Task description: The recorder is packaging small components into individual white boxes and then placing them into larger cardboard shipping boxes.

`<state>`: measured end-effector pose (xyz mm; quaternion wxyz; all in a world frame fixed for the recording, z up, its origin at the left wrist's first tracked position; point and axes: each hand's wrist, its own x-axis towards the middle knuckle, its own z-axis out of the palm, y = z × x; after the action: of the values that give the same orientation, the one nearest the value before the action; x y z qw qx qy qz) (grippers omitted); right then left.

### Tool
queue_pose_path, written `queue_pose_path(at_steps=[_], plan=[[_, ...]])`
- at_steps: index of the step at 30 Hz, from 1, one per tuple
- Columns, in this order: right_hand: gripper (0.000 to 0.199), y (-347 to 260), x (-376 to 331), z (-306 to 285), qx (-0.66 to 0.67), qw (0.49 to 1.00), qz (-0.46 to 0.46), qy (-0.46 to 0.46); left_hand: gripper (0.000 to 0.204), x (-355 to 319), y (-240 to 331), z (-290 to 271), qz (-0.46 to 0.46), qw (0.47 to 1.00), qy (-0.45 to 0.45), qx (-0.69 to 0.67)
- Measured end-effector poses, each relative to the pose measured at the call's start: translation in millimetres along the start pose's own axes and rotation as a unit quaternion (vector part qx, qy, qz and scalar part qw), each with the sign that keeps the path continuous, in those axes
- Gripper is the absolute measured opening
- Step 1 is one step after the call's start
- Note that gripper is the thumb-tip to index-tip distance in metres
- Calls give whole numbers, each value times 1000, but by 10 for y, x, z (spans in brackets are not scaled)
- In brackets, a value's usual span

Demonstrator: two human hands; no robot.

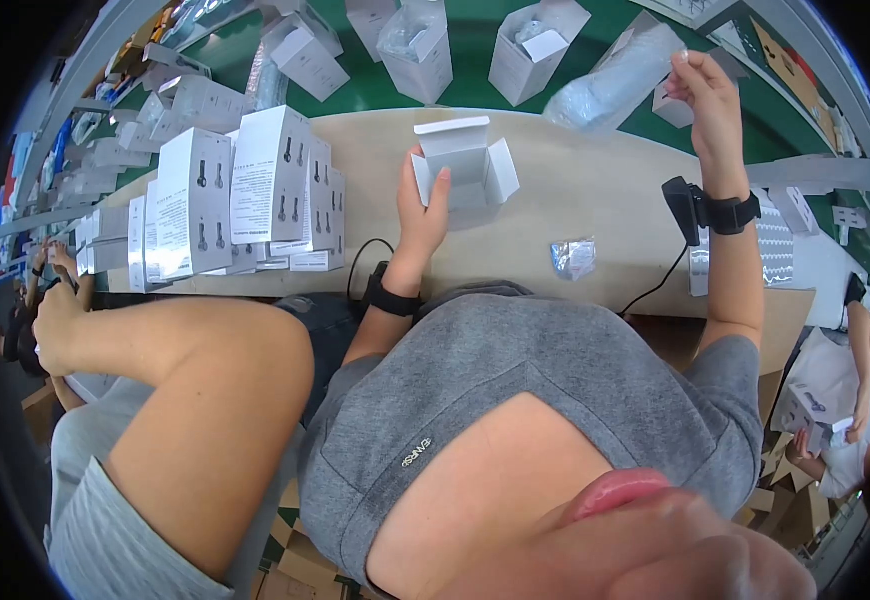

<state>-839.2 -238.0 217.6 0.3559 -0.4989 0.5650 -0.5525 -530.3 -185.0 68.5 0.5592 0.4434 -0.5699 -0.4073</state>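
My left hand (423,205) grips the side of a small white carton (467,172), its thumb at the near wall. The carton stands over the table with its flaps spread and its inside showing. Up at the far right, my right hand (703,88) is raised, thumb and fingers pinched together at the edge of a clear bubble-wrap bag (610,85). That bag lies slantwise along the table's far edge; what it contains cannot be made out. A small shiny plastic packet (573,258) lies on the table between my arms.
Stacked white printed cartons (273,175) stand at the left of the beige table (355,135). Beyond it, open cartons (415,60) with wrapped contents sit on a green surface (470,25). A dark cable (660,280) hangs from my right wristband. Other people work at both sides.
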Motion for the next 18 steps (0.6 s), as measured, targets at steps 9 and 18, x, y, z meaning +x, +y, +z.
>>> queue_pose_path(at_steps=[9,18], plan=[[18,-19,1112,-121,379,916,118,-65,38,35,33,31,-50,998,-19,-16],[18,332,2337,178,440,887,-144,-7,39,71,-14,112,-48,997,-53,-3]])
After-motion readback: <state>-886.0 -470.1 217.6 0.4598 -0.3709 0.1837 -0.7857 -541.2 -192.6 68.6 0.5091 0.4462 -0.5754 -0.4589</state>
